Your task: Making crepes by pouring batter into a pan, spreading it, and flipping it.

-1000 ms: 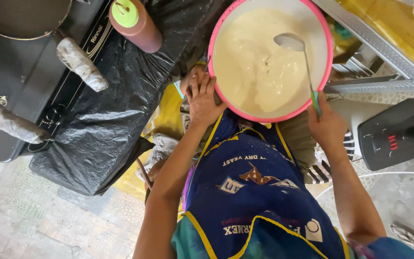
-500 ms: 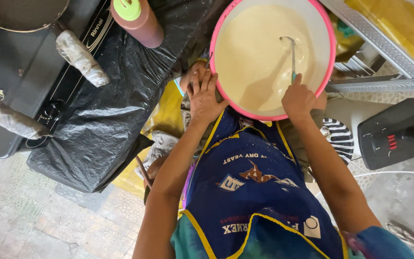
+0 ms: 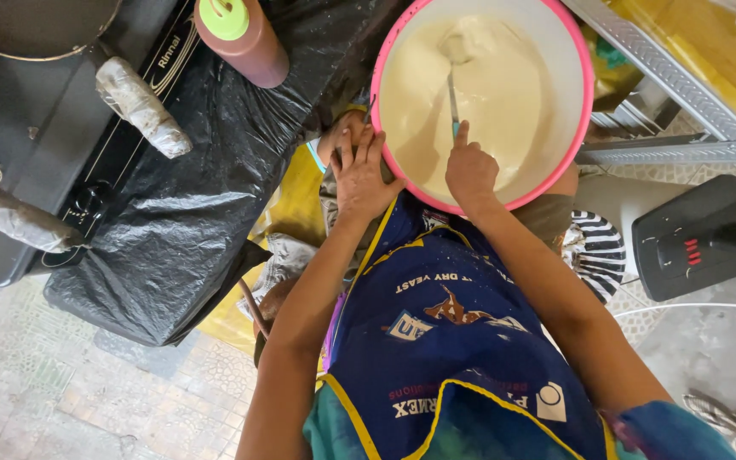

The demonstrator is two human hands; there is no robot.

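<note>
A large pink-rimmed basin (image 3: pixel 579 128) full of pale cream batter (image 3: pixel 504 94) rests on my lap. My right hand (image 3: pixel 470 170) reaches over the near rim and grips the handle of a metal ladle (image 3: pixel 453 68), whose bowl is sunk in the batter at the far side. My left hand (image 3: pixel 359 175) lies flat against the basin's left outer wall, fingers spread. A blue apron (image 3: pixel 445 341) with yellow trim covers my front.
A gas stove draped in black plastic sheet (image 3: pixel 181 204) is at left, with two wrapped pan handles (image 3: pixel 142 106) sticking out. A brown squeeze bottle with a green cap (image 3: pixel 240 34) stands on it. A metal rack (image 3: pixel 675 111) and a black fan base (image 3: pixel 700 238) are at right.
My right hand came from outside the basin's right rim to over the near rim and took the ladle handle; the ladle swung from the right side toward the middle of the batter.
</note>
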